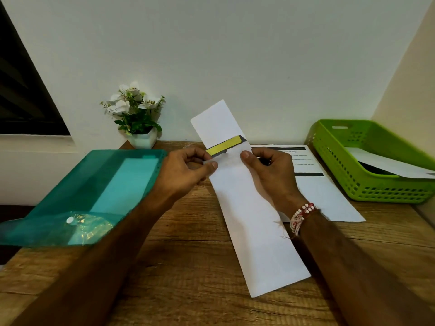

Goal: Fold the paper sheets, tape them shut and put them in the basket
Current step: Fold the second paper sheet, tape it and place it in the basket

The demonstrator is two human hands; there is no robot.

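**Fig.: taping step, head view.**

- **Near:** wooden table (188,267). The folded sheet (254,220) is a long narrow strip, near end low over the table, far end raised toward the wall.
- **At the sheet's mid-length:**
  - L hand (186,170) is at its left edge, thumb and forefinger pinching one end of a translucent tape strip (229,158).
  - R hand (270,170) is at its right edge, thumb on top, fingers curled behind. It grips the sheet and, it seems, the tape's other end.
  - The tape spans the sheet's width just below a yellow printed band (223,145). Can't tell whether it is stuck down yet.
  - Beaded bracelet (301,215) on R wrist.
- **Right of the sheet:** a flat printed sheet (329,196) on the table, not yet folded.
- **Left of it:** teal folder (94,184).
- **Farther right:** green basket (341,165) w/ one paper (388,165) already inside.
- **Far left, by the wall:** potted flowers (138,114).

**Judged stage:** fold done, sealing in hand. Next move calls for pressing the tape flat across the flap edge w/o wrinkles, then carrying the sheet rightward to the basket.
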